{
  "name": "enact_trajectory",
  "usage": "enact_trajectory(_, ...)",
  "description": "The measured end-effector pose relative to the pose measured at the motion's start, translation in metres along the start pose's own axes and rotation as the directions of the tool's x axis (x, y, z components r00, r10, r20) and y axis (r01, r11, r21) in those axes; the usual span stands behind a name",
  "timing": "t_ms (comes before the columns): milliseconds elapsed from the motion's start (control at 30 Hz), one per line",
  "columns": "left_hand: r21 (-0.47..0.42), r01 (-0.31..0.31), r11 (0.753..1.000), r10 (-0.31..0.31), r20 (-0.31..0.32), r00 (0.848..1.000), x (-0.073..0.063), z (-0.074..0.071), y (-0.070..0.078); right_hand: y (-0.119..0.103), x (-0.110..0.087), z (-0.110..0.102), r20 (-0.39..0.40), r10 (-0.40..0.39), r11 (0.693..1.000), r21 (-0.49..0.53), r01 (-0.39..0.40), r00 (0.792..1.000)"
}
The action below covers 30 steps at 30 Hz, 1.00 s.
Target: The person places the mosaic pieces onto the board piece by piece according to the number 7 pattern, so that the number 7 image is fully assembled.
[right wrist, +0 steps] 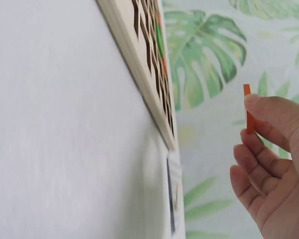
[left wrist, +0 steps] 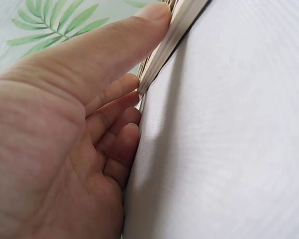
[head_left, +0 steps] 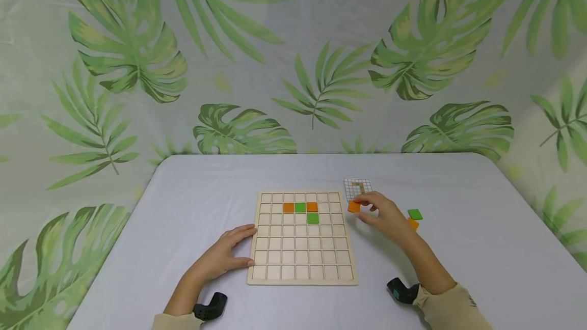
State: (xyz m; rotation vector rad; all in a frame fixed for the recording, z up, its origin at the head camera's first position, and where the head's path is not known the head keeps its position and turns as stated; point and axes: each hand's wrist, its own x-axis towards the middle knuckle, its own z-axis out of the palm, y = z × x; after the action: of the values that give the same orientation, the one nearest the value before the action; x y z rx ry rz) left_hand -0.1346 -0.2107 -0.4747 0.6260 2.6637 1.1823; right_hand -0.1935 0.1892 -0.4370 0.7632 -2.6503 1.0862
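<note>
A wooden grid board lies on the table. In its upper rows sit two orange tiles, one of them the left orange tile, and two green tiles, the lower being a green tile under the right orange one. My left hand rests at the board's left edge, thumb and fingertips touching it, fingers fairly straight. Just off the board's right edge, my right hand pinches another orange tile between thumb and fingers. The right wrist view shows that tile edge-on, raised above the table.
Behind the right hand lies a small pattern card with a printed grid. A loose green tile and a loose orange tile lie right of the right hand, the orange partly hidden by the arm. A leaf-print cloth hangs behind the table.
</note>
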Motion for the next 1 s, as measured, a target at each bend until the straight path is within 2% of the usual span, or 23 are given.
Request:
enact_trajectory(167, -0.004, 0.007, 1.0, -0.007, 0.0, 1.0, 0.001, 0.0, 0.0, -0.017, 0.01, 0.018, 0.059, -0.066, 0.997, 0.037, 0.064, 0.996)
enact_trajectory(300, -0.003, 0.01, 1.0, -0.01, -0.001, 1.0, 0.001, 0.0, 0.001, -0.025, 0.013, 0.033, 0.122, -0.088, 0.995, 0.056, 0.082, 0.989)
enact_trajectory(567, -0.008, 0.021, 1.0, -0.021, -0.001, 1.0, 0.001, 0.0, 0.0, -0.028, 0.013, 0.06, 0.227, 0.015, 0.997, 0.067, -0.031, 0.974)
enact_trajectory(867, -0.002, 0.003, 1.0, -0.003, -0.005, 1.0, 0.001, 0.0, 0.0, -0.03, 0.013, 0.074, 0.254, 0.005, 0.999, 0.044, -0.017, 0.967)
enact_trajectory(1000, -0.002, -0.005, 1.0, 0.005, -0.004, 1.0, 0.0, 0.0, 0.0, -0.03, 0.013, 0.076, 0.254, 0.026, 0.998, 0.044, -0.038, 0.967)
